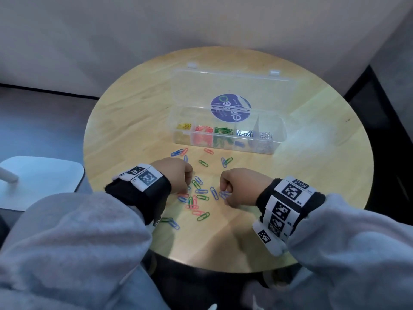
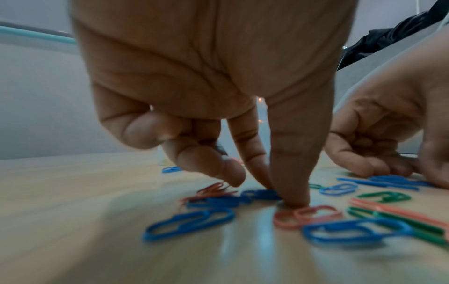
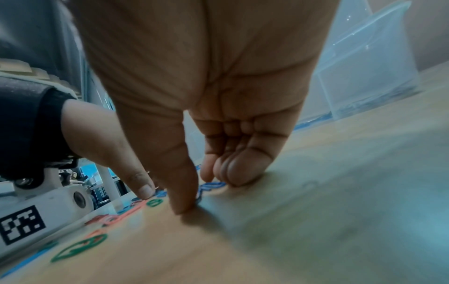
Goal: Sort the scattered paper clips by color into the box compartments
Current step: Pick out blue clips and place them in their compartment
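Note:
Red, blue and green paper clips lie scattered on the round wooden table, in front of the clear compartment box. The box's lid stands open, and it holds yellow, red, green, blue and silver clips in separate cells. My left hand is curled over the pile. Its thumb tip presses the table at a pink clip, and red clips stick out under its curled fingers. My right hand pinches blue clips against the table between thumb and fingers.
A white stool stands left of the table, and walls close in behind it. More clips lie near the box front and by my left wrist. The box wall rises to the right of my right hand.

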The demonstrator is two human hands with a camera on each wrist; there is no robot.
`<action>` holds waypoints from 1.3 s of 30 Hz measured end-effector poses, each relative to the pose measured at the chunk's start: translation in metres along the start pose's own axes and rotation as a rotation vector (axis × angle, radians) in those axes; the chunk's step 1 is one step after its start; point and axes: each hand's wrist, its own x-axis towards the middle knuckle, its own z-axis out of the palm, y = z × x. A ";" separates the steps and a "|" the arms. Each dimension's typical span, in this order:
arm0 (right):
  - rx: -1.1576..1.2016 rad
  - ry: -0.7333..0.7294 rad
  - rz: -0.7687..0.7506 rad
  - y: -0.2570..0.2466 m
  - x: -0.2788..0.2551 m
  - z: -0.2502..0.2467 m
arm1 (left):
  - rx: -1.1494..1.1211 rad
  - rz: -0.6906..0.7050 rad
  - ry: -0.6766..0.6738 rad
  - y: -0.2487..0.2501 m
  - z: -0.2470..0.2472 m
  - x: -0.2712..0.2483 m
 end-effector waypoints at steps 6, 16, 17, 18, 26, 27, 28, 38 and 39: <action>-0.031 0.056 0.085 0.001 0.002 -0.002 | -0.049 -0.011 -0.027 -0.003 0.003 0.002; 0.012 -0.004 0.134 -0.008 0.001 -0.004 | -0.464 0.040 0.012 -0.007 -0.007 -0.005; 0.014 -0.006 0.134 -0.009 0.001 -0.003 | -0.559 0.034 0.000 -0.008 -0.009 -0.004; 0.014 -0.006 0.132 -0.009 0.001 -0.003 | -0.673 0.028 -0.016 -0.008 -0.009 -0.004; 0.039 -0.003 0.063 -0.002 -0.002 -0.004 | -1.293 -0.049 -0.001 -0.006 -0.017 0.003; 0.080 0.008 0.063 0.000 -0.002 -0.004 | -1.321 -0.058 0.004 -0.005 -0.018 0.003; 0.107 0.016 0.065 0.002 -0.001 -0.006 | -1.324 -0.067 0.008 -0.005 -0.020 0.004; 1.356 -0.022 0.214 0.019 0.004 -0.040 | -0.189 0.021 0.025 0.013 -0.017 -0.009; 1.382 -0.017 0.216 0.019 0.004 -0.041 | -0.115 0.045 0.029 0.015 -0.016 -0.009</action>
